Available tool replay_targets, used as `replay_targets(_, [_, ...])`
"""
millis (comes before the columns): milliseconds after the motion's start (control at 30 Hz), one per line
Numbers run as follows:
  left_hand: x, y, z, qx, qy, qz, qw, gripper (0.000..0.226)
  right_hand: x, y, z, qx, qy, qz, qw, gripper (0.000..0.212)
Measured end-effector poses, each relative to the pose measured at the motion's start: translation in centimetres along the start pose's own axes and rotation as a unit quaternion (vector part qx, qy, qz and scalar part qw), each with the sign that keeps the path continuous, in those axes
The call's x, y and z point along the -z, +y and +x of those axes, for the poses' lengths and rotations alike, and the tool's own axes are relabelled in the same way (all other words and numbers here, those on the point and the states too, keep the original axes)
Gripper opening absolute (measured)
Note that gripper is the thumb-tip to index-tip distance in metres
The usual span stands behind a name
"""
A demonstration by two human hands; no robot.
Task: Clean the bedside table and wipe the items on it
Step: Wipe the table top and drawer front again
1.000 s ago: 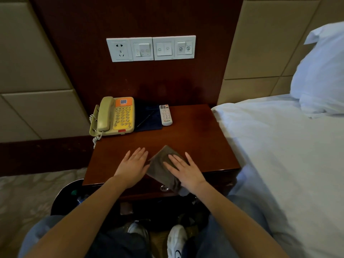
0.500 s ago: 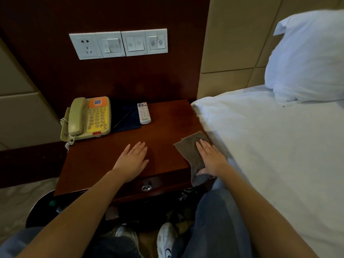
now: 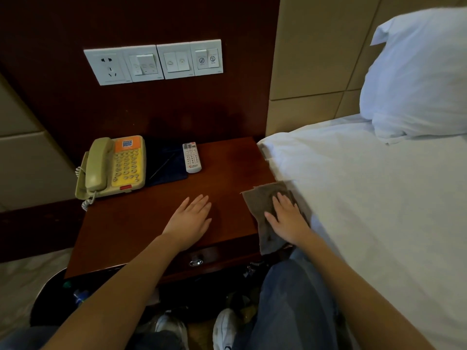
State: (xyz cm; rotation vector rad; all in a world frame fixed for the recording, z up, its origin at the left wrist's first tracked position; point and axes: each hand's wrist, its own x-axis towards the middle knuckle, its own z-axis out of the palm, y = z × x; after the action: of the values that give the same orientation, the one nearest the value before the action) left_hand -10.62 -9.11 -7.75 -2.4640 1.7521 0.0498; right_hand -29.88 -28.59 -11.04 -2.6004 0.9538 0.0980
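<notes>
Dark wood panelling with a white switch panel [image 3: 154,61] backs the reddish-brown bedside table [image 3: 141,223], whose right edge meets a white bed [image 3: 366,198]. The left hand [image 3: 190,219] lies palm down on the near middle of the tabletop, its fingers straight and close together, pointing far and slightly right, holding nothing. The right hand [image 3: 286,219] presses flat on a grey-brown cloth [image 3: 260,200] at the table's near right corner, fingers extended toward the far side and thumb spread left (no finger visibly curls round the fabric). The cloth's long axis runs far to near: its far end lies spread on the wood, its near end drapes over the front edge and hangs past the drawer front, and its right side touches the bed sheet. A yellow telephone [image 3: 116,165] sits at the far left corner, long axis far to near, handset on the left, with its coiled cord hanging off the left edge. Just right of it lies a dark blue pad [image 3: 166,160], and a white remote control [image 3: 191,157] rests at the pad's right edge, pointing far to near. Bare wood shows between the hands, across the near left, and at the far right between the remote control and the bed.
</notes>
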Motion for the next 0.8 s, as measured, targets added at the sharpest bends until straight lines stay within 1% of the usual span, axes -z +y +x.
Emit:
replay_targets(67, [-0.2, 0.8, 0.5, -0.027, 0.003, 0.009, 1.0, 0.054, -1.1, 0.0, 0.4, -0.024, 0.029, -0.023, 0.999, 0.068])
replay_targets(100, [-0.2, 1.1, 0.7, -0.038, 0.003, 0.015, 0.999, 0.054, -1.3, -0.1, 0.8, -0.043, 0.037, -0.011, 0.998, 0.068])
replay_targets(167, [-0.3, 1.6, 0.9, -0.054, 0.005, 0.02, 0.998, 0.054, -1.0, 0.0, 1.5, -0.092, 0.03, 0.048, 0.994, 0.069])
replay_targets(267, [-0.3, 1.9, 1.0, -0.067, 0.023, 0.011, 0.997, 0.051, -0.4, 1.0, 2.3, -0.155, 0.021, 0.139, 0.978, 0.068])
replay_targets(367, [-0.4, 1.7, 1.2, -0.087, 0.039, 0.009, 0.995, 0.049, -1.2, 1.7, 2.6, -0.188, 0.048, 0.16, 0.968, 0.063])
replay_targets(433, [-0.4, 1.5, 1.3, -0.094, 0.049, 0.01, 0.994, 0.048, -1.7, 1.4, 2.2, -0.204, 0.071, 0.157, 0.964, 0.061])
replay_targets(533, [-0.4, 1.4, 1.3, -0.096, 0.076, -0.004, 0.992, 0.047, -2.1, 0.8, 1.1, -0.202, 0.09, 0.147, 0.964, 0.06])
replay_targets(667, [-0.1, 1.7, 1.1, -0.112, 0.107, -0.013, 0.988, 0.045, -2.9, -0.5, -0.7, -0.204, 0.137, 0.125, 0.961, 0.069])
replay_targets(800, [0.0, 1.8, 0.2, -0.121, 0.129, -0.004, 0.984, 0.042, -4.7, -2.2, -3.3, -0.246, 0.184, 0.162, 0.938, 0.073])
